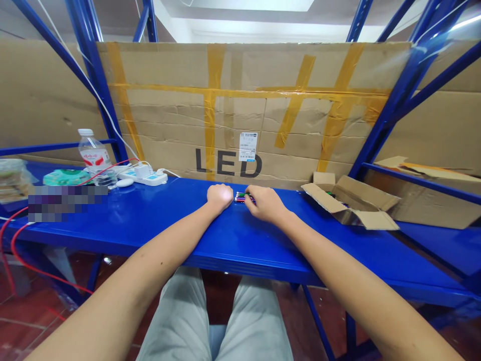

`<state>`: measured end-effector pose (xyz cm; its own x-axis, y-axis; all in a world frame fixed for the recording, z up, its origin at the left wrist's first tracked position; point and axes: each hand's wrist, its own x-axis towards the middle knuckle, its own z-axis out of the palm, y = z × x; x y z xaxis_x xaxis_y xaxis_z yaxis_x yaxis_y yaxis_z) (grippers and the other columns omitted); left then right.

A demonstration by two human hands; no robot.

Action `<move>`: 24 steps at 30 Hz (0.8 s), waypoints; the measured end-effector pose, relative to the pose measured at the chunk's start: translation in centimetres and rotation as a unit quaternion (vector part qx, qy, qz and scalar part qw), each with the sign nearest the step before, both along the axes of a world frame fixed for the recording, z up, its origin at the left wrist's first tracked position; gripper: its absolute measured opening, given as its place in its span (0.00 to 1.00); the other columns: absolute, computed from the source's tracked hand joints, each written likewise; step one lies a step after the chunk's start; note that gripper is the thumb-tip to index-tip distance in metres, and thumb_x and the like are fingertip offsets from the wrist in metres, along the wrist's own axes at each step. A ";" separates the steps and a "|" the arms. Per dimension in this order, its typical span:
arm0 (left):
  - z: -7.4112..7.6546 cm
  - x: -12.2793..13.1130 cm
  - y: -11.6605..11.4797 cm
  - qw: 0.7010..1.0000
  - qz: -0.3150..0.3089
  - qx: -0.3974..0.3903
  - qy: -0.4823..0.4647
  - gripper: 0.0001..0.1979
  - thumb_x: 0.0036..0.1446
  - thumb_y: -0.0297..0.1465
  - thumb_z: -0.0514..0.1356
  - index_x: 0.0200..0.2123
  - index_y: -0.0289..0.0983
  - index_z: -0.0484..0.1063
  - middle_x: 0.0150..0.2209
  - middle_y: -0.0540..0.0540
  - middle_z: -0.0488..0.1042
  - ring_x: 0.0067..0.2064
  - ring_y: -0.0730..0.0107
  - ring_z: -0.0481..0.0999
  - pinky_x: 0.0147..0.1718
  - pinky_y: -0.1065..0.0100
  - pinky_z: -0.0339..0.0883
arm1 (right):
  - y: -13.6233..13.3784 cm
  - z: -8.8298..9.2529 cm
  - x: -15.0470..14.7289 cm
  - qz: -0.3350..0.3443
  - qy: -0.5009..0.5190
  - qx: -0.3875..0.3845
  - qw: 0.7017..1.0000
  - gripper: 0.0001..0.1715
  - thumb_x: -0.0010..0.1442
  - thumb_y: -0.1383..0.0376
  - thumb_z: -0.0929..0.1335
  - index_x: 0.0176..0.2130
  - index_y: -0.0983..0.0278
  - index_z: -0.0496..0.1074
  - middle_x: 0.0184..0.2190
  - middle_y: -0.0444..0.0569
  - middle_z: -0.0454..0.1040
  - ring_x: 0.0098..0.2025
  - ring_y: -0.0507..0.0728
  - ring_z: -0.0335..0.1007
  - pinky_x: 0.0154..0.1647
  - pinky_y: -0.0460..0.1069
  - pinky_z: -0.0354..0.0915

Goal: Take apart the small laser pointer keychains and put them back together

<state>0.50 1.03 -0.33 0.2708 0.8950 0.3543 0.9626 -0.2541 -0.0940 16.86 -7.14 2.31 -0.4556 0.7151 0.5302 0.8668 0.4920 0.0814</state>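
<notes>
My right hand [265, 201] is at the back middle of the blue table, its fingers curled round several slim, shiny tubes [239, 198] in purple, red and green. The tubes lie side by side with their ends pointing left; the palm hides the rest of them. Just left of those ends, my left hand [220, 197] rests as a closed fist. A bright pale spot shows on its knuckle side. Whatever the fist holds, if anything, is hidden.
An open cardboard box [353, 203] with small dark items stands right. At left are a water bottle [95, 158], a white power strip [145, 174], a green packet [67, 177] and red cables [22, 250]. A large cardboard sheet [169, 120] closes off the back between blue posts.
</notes>
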 end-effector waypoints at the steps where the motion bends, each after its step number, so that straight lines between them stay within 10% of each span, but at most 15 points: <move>1: 0.0 0.0 0.0 1.000 -0.004 0.003 0.002 0.17 0.60 0.26 0.50 0.38 0.31 0.80 0.38 0.31 0.79 0.41 0.51 0.79 0.35 0.61 0.64 | 0.0 0.0 0.0 0.000 -0.001 0.001 1.000 0.14 0.65 0.64 0.60 0.41 0.66 0.72 0.38 0.55 0.78 0.36 0.58 0.71 0.34 0.50 0.54; 24: -0.1 0.0 -0.1 0.998 -0.037 0.042 0.038 0.18 0.62 0.31 0.50 0.37 0.32 0.80 0.37 0.32 0.79 0.39 0.52 0.79 0.35 0.61 0.61 | 0.2 0.1 0.2 0.015 0.001 0.027 1.000 0.12 0.63 0.65 0.60 0.37 0.66 0.71 0.34 0.55 0.78 0.33 0.58 0.70 0.32 0.50 0.53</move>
